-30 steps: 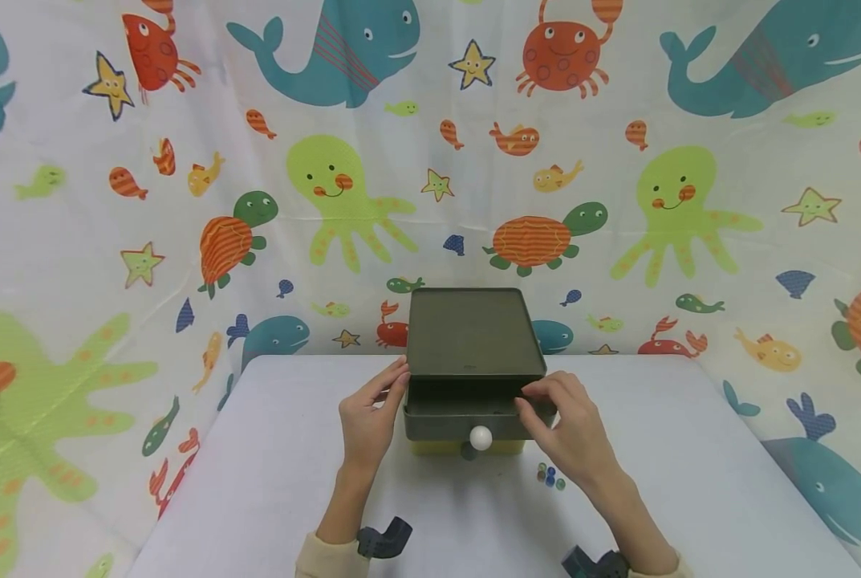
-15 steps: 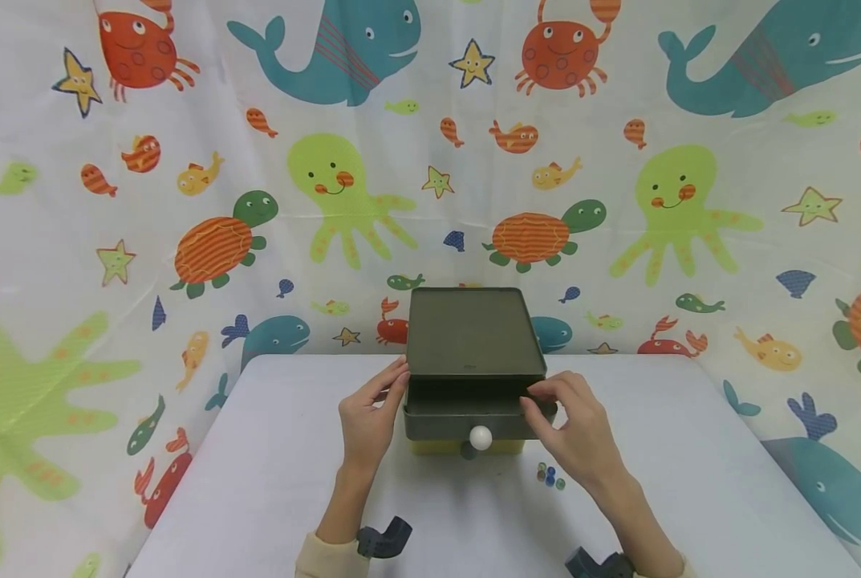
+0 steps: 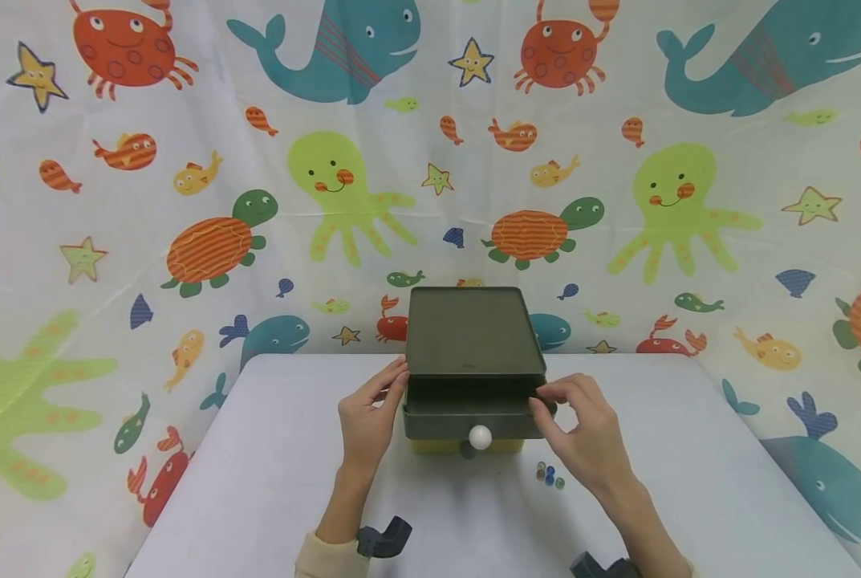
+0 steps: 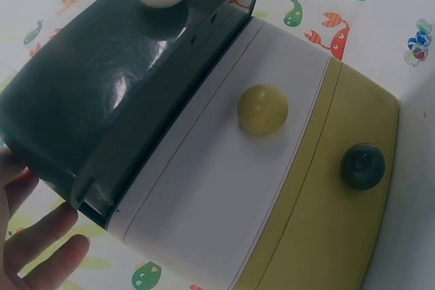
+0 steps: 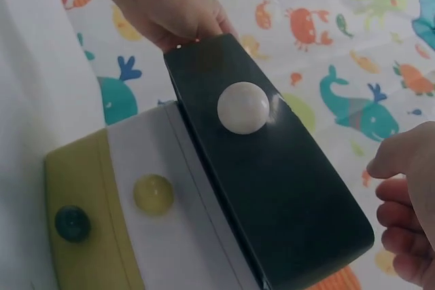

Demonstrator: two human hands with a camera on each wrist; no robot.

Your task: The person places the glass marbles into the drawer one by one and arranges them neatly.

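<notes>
A small drawer cabinet (image 3: 473, 333) with a dark green top stands mid-table. Its top dark drawer (image 3: 466, 417), with a white knob (image 3: 480, 437), is pulled out. Under it the wrist views show a white drawer with a yellow knob (image 4: 262, 109) and a yellow drawer with a dark knob (image 4: 362, 166), both pushed in. My left hand (image 3: 368, 413) rests with straight fingers against the left side of the drawer. My right hand (image 3: 582, 429) hovers at the drawer's right front corner, fingers loosely curled, with nothing seen in it. Several glass marbles (image 3: 549, 475) lie on the table just below that hand.
The white table (image 3: 271, 482) ends close behind the cabinet, where a sea-animal patterned curtain (image 3: 184, 201) hangs around the back and sides. Bare tabletop lies left and right of the cabinet.
My right hand has drawn back to the right, from above the open drawer to its right front corner. The left hand and the drawer have stayed put.
</notes>
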